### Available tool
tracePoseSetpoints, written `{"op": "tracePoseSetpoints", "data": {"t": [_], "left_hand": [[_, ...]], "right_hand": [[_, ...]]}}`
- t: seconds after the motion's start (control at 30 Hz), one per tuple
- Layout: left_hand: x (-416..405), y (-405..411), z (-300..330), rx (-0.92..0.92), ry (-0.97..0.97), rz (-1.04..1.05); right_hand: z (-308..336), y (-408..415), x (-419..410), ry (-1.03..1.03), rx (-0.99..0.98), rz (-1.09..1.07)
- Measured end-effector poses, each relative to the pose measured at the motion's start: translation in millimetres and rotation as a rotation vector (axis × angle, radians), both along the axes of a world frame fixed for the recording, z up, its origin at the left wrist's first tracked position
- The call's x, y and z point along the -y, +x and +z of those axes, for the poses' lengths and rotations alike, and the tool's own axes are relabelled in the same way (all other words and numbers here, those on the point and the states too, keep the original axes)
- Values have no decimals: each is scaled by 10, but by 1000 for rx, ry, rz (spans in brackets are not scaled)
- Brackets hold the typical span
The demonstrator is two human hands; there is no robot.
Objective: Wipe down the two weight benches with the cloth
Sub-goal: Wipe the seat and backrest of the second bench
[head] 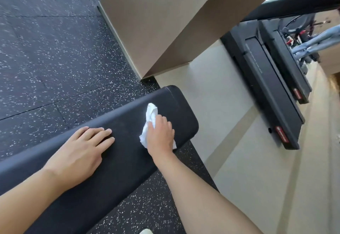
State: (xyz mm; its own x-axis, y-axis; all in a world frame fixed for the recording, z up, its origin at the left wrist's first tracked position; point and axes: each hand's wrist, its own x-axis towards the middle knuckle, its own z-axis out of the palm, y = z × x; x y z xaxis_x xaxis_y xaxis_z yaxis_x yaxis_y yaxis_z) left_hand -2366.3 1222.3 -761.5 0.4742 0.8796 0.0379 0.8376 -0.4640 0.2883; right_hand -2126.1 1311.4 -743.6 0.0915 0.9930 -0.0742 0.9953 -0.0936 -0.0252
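Note:
A long black padded weight bench [121, 152] runs from the lower left up to its rounded end at centre right. My right hand [160, 134] presses a crumpled white cloth [150, 121] onto the pad close to that end; the cloth sticks out past my fingers and under my palm. My left hand [81, 152] rests flat on the pad further left, fingers straight and spread, holding nothing. Only one bench is in view.
Black speckled rubber flooring [55, 59] lies beyond and under the bench. A beige pillar [156, 22] stands just past the bench end. Two black treadmills [272, 93] sit on pale flooring [211, 90] to the right. A shoe tip [145, 231] shows at the bottom edge.

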Motion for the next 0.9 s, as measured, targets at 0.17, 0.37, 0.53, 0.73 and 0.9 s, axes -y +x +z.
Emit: {"op": "tracePoseSetpoints", "data": {"t": [0.17,0.37,0.53,0.73,0.9], "left_hand": [[401,-305,-93,58,-40,47],[506,-436,-153,100,-54,33],[448,-282,-130,77,-31,160],[344,7,-79,56,-16,429],[315,200,-52,67,-29,610]], "right_hand": [[-89,-745,653,50,-65,242],[-151,-880,724,145,-77,640],[-137,-301,-160,239,101,917],[-146,30,-899,134,69,271],[-165,-523,-335,140,-146,334]]}}
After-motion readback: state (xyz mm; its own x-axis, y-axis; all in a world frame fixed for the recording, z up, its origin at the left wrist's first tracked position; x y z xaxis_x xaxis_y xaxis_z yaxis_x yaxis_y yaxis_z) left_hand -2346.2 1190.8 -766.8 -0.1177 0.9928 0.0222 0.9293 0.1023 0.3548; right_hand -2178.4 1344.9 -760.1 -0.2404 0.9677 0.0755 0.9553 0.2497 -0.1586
